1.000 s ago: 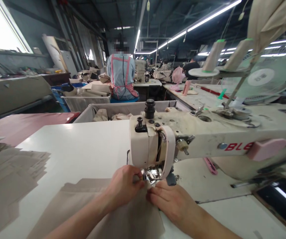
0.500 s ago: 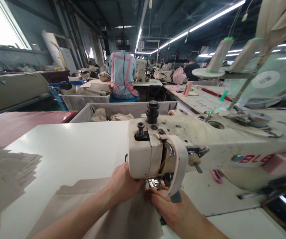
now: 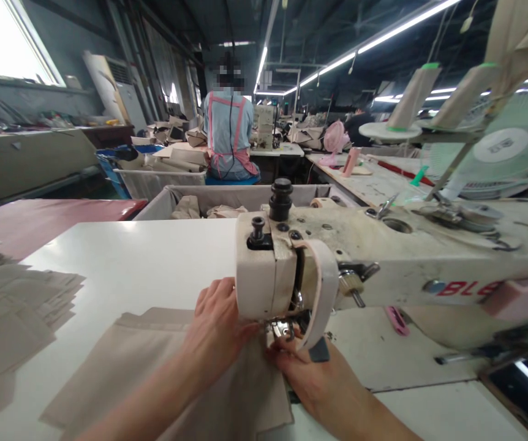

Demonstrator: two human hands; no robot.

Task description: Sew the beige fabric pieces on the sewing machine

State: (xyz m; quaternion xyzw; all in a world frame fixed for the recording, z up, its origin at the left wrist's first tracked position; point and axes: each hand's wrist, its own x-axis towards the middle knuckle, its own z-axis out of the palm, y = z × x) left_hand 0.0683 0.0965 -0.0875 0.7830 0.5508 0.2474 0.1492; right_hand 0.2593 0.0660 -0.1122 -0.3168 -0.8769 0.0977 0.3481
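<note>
my left hand (image 3: 215, 327) lies flat, fingers spread, on the beige fabric (image 3: 154, 367) on the worktop (image 3: 144, 263); it has slid forward. right hand (image 3: 312, 373) pinches the edge at the presser foot (image 3: 282, 329); the seam appears to be feeding through the sewing machine (image 3: 360, 263).

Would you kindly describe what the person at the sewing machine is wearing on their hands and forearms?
Nothing shows on either: the left hand and right hand are bare, without gloves, rings or a watch. Both forearms are uncovered as far as the picture's lower edge, so no sleeve is in view.
</note>
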